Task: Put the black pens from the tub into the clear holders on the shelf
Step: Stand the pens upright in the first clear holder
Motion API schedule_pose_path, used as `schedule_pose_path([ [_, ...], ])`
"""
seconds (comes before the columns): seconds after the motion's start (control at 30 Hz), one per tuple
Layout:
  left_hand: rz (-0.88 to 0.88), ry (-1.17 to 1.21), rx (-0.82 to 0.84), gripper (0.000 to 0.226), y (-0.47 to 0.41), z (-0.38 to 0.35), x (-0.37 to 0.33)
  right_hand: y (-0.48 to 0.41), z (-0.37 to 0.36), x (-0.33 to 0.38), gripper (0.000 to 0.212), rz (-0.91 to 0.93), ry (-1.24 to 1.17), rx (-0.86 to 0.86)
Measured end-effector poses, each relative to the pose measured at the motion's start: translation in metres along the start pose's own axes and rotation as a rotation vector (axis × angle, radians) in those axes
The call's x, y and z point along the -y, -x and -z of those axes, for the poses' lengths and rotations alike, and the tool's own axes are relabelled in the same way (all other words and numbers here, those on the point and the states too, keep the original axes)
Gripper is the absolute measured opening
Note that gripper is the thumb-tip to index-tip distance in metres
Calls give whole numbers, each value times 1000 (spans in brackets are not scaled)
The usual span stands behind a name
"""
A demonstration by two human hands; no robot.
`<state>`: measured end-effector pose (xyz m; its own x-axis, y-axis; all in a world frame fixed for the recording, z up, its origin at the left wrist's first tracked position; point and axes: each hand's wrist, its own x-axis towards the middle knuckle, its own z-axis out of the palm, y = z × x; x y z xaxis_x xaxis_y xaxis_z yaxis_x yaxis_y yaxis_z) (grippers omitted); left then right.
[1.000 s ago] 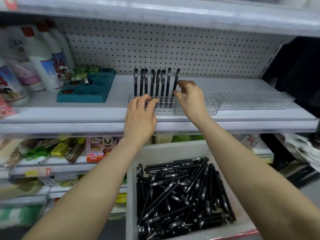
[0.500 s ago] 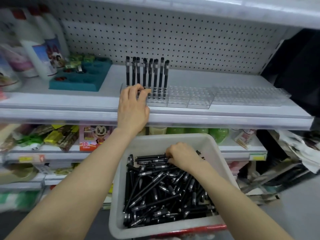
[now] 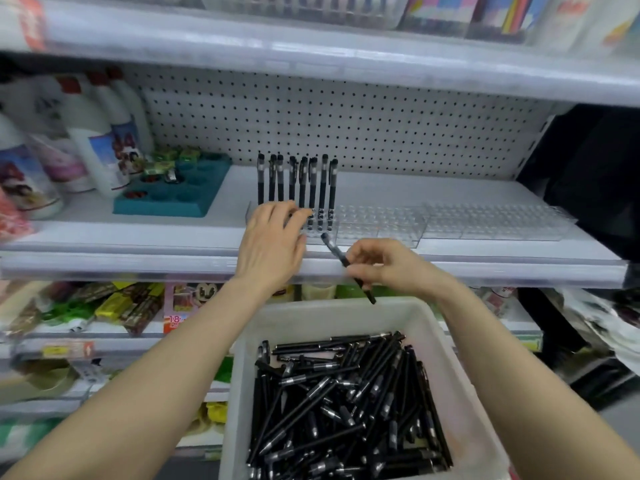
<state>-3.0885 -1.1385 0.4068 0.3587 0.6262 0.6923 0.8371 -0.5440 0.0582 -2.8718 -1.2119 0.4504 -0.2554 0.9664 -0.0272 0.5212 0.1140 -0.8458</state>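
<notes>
A white tub [image 3: 460, 382] below the shelf holds a heap of black pens [image 3: 346, 407]. Clear holders [image 3: 381, 221] lie in a row on the white shelf [image 3: 450, 261]. Several black pens [image 3: 298, 181] stand upright in the leftmost holder. My left hand [image 3: 273, 244] rests flat on the front of that holder, fingers spread. Just in front of the shelf edge, above the tub, my right hand [image 3: 388, 265] pinches one black pen [image 3: 334, 252]. That pen is tilted, with its upper end pointing up and left toward the holder.
A teal tray [image 3: 207, 199] with round wells sits left of the holders, with white bottles [image 3: 93, 143] further left. A pegboard wall [image 3: 346, 123] backs the shelf. Packaged goods fill the lower shelves at left. Another shelf hangs overhead.
My right hand left the standing pens, dipped into the tub, and has come back up to the shelf edge holding one black pen. My left hand stayed on the holder.
</notes>
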Motion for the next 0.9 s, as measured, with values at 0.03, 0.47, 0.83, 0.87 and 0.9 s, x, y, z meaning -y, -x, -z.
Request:
schedule_pose_path([
  [0.03, -22, 16, -6, 39, -2, -1, -1, -1, 11, 10, 7, 23, -71, -64],
  [0.47, 126, 107, -55, 32, -6, -17, -12, -71, 37, 33, 3, 161, -207, -737],
  [0.83, 111, 76, -69, 33, -4, -21, -9, -92, 12, 10, 17, 73, 237, -641],
  [0.87, 109, 76, -70, 33, -4, -22, -9, -92, 11, 7, 18, 72, 261, -629],
  [0.9, 108, 76, -72, 33, -4, -22, -9, -91, 10, 6, 18, 73, 266, -630],
])
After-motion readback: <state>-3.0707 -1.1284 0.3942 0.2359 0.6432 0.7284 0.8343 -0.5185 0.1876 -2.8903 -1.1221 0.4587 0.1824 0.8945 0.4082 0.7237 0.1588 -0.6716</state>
